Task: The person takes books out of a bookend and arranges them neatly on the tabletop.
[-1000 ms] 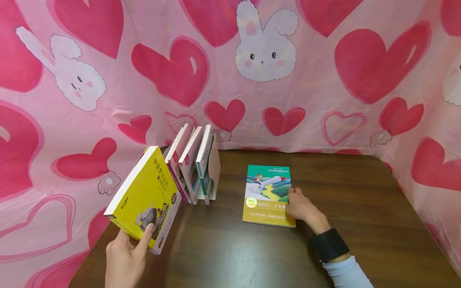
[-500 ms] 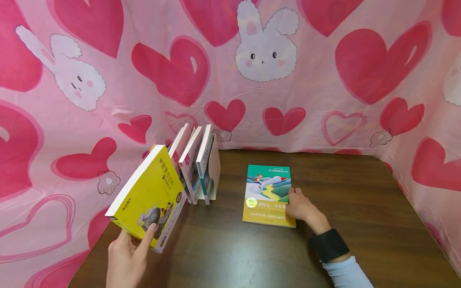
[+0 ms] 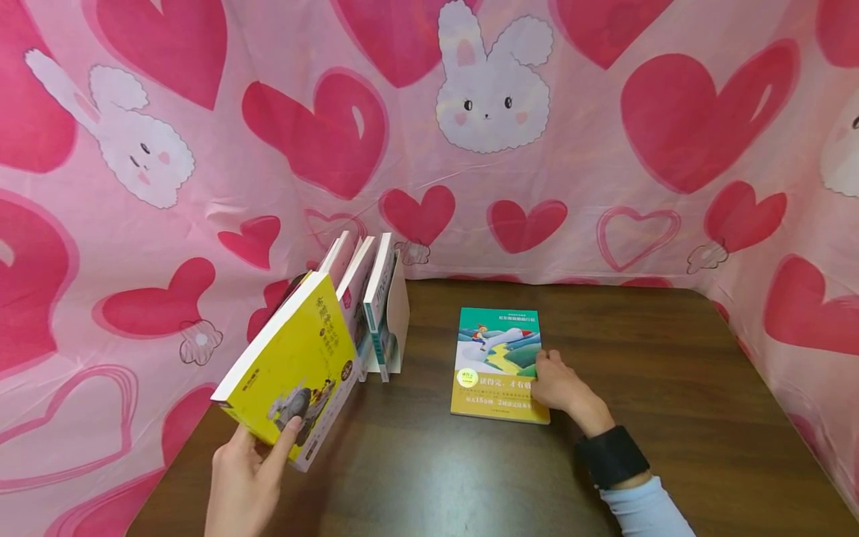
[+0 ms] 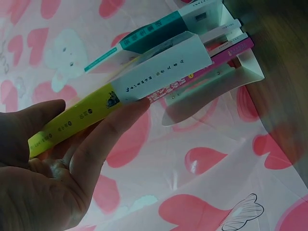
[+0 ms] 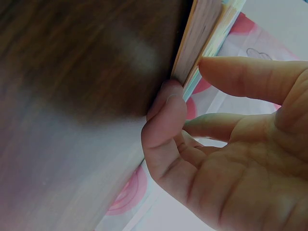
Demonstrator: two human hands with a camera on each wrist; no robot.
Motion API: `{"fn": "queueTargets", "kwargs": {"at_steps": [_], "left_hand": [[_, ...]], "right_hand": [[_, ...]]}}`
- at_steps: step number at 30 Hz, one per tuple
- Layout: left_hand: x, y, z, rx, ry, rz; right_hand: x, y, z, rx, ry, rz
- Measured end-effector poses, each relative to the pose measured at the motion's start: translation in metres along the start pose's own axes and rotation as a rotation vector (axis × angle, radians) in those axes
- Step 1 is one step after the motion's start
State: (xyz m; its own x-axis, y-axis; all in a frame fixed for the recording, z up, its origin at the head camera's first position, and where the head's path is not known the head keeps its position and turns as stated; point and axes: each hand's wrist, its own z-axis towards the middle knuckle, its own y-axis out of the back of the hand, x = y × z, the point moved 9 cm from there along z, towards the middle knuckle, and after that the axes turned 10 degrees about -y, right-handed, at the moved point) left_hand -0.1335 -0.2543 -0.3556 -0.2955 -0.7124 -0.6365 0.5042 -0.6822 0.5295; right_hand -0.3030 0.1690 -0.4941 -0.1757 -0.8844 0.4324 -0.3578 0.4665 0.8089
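1. The left hand (image 3: 244, 470) reaches up from the lower left, thumb across the front cover of the yellow book (image 3: 295, 373) and fingers behind it. It grips that book by its lower left part and holds it tilted, in front of the standing books (image 3: 360, 287).
2. The right hand (image 3: 564, 384) comes in from the lower right, a black wristband (image 3: 614, 455) above its light blue sleeve (image 3: 647, 507). Nearly closed, it pinches the right edge of the green book (image 3: 499, 365), which lies flat on the worktop (image 3: 416, 462).
3. The left wrist view gives the yellow book's spine, yellow running into white, plus a teal spine (image 4: 149, 31) and a magenta spine (image 4: 240, 47) among the standing books in their pale holder (image 4: 192, 98). The head view shows its illustrated cover instead. Whether it touches the row cannot be told.
4. Only the right wrist view shows the page edges (image 5: 197, 41) of the green book, thumb on the cover side and a curled finger at the worktop side.
5. Compared with half a second ago, the yellow book has shifted right, hiding more of the leftmost standing books; the right hand and green book look unchanged.
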Motion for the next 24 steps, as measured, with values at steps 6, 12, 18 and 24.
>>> {"fn": "queueTargets", "kwargs": {"at_steps": [6,12,18,24], "left_hand": [[0.000,-0.006,0.001,0.025,-0.002,-0.034],[-0.007,-0.010,0.003,0.025,-0.063,-0.059],[-0.009,-0.018,0.003,0.064,-0.064,-0.078],[-0.011,-0.026,0.002,0.087,-0.067,-0.128]], "right_hand": [[0.000,0.000,0.001,-0.003,0.001,0.001],[0.000,-0.002,0.002,-0.001,-0.004,0.000],[-0.001,-0.002,0.003,-0.002,-0.011,-0.001],[-0.001,-0.002,0.003,0.003,-0.013,-0.001]]}}
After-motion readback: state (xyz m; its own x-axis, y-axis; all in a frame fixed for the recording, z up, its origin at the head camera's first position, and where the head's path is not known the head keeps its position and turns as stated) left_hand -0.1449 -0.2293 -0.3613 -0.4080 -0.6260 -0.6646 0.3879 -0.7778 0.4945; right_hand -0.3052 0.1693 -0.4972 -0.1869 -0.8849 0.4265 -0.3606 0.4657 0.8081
